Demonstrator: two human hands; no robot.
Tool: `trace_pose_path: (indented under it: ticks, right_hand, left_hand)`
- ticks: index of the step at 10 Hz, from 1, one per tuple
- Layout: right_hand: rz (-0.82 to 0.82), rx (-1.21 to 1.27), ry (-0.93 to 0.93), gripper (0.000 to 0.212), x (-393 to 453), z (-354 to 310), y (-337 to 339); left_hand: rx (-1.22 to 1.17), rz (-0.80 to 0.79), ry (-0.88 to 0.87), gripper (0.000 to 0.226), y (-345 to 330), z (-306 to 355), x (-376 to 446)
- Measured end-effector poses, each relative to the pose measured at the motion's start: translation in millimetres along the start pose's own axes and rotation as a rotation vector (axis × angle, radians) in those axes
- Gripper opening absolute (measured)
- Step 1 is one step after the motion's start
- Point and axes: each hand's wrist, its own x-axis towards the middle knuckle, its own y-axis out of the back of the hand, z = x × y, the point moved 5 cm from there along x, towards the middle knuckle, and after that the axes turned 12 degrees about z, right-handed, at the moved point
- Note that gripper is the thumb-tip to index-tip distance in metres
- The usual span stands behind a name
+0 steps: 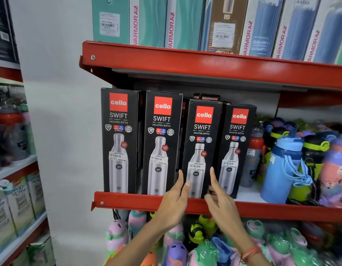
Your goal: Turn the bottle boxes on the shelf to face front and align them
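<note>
Loosely, hands (195,196) flanking third box (201,148)

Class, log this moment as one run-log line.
shelf | four bottle boxes front-facing | left hand, right hand open at third box | fingers at its lower edges

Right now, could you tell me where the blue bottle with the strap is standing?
The blue bottle stands on the middle red shelf, right of the four black Cello boxes, among the loose coloured bottles.

Both open hands, left hand (175,198) and right hand (220,198), at third bottle box (201,143).
</note>
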Motion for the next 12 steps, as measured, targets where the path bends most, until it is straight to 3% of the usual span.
trace_pose_path:
  ticks: [1, 2, 3, 4, 5, 8, 10, 11, 12]
  right_hand:
    - [0.113, 0.077, -0.037, 0.065, 4, 0, 5]
    - [0.368, 0.116, -0.138, 0.057, 2, 12, 23]
    - [0.390, 0.207, -0.211, 0.064, 23, 38, 43]
    - [0.223, 0.258, -0.177, 0.068, 49, 51, 52]
    - [0.125, 0.220, -0.136, 0.066, 47, 50, 44]
    - [0.068, 0.188, -0.139, 0.070, 30, 56, 57]
    - [0.050, 0.168, -0.103, 0.064, 25, 46, 67]
    - [0.222, 0.050, -0.003, 0.056, 34, 26, 81]
    - [0.499, -0.118, 0.370, 0.061, 54, -39, 111]
  left_hand:
    - [0.095, 0.244, -0.146, 0.058, 0, 6, -10]
    - [-0.035, 0.372, -0.361, 0.053, -15, 27, -25]
    - [-0.120, 0.085, -0.254, 0.059, -75, 40, -1]
    - [-0.084, -0.056, -0.010, 0.071, -122, 43, 28]
    - [-0.053, -0.061, 0.064, 0.070, -128, 29, 38]
    - [0.001, 0.038, -0.092, 0.051, -101, 33, 14]
    - [0.039, -0.003, -0.139, 0.052, -88, 37, 10]
    - [0.050, 0.026, -0.222, 0.053, -62, 63, 8]
    - [0.002, 0.337, -0.514, 0.050, -5, 96, 21]
